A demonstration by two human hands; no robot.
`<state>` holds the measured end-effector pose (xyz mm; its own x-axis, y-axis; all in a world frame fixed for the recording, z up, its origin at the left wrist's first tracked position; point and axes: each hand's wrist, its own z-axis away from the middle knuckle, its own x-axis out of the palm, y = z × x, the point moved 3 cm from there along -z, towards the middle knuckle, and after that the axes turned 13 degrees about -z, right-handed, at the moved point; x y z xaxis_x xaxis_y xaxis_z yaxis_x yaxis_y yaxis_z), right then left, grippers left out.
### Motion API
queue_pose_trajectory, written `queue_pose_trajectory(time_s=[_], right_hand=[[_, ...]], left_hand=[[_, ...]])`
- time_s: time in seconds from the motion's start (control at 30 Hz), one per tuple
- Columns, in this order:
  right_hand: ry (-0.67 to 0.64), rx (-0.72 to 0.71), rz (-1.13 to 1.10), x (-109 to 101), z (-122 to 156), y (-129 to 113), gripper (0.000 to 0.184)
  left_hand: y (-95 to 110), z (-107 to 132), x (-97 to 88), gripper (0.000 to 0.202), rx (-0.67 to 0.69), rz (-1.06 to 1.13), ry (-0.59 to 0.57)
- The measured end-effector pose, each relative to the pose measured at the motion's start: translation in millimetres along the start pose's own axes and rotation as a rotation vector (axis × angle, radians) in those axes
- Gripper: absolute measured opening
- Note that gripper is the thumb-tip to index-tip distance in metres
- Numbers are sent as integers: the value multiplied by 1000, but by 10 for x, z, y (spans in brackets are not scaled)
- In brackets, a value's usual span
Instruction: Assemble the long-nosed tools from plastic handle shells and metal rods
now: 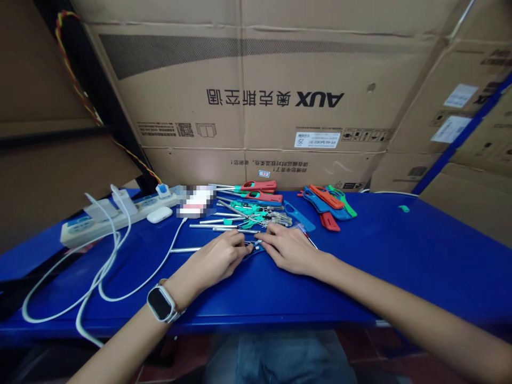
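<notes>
My left hand [218, 260] and my right hand [288, 248] rest close together on the blue table [384, 250], fingers curled around a small blue lighter part with a metal rod [253, 246] between them. Just beyond my hands lies a heap of long-necked lighters with metal tubes and red, green and blue handles [250, 205]. A second small pile of red, blue and green plastic handle shells [328, 205] lies to the right of it. A watch [161, 303] sits on my left wrist.
A white power strip [116, 213] with plugs and white cables [100, 272] lies at the left, with a white earbud case [159, 215] beside it. Large cardboard boxes [256, 101] stand behind the table. A small green piece [404, 208] lies at the far right.
</notes>
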<state>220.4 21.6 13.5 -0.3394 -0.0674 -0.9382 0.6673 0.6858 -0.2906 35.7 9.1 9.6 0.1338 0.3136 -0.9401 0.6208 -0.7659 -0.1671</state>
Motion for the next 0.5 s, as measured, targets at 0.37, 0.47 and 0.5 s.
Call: queue_pose_trajectory(time_s=[0.37,0.47,0.5], right_hand=[[-4,-42,-24,45,8,14,37],[-2,-40,-30,46,7,20,38],[-6,-37,-33,47,7,21,38]], left_hand=[[-20,14,-4,29,-14,108,0],[-8,0,-24,27,-18,117,-4],[-5,-5,-29,27,-20,118,-3]])
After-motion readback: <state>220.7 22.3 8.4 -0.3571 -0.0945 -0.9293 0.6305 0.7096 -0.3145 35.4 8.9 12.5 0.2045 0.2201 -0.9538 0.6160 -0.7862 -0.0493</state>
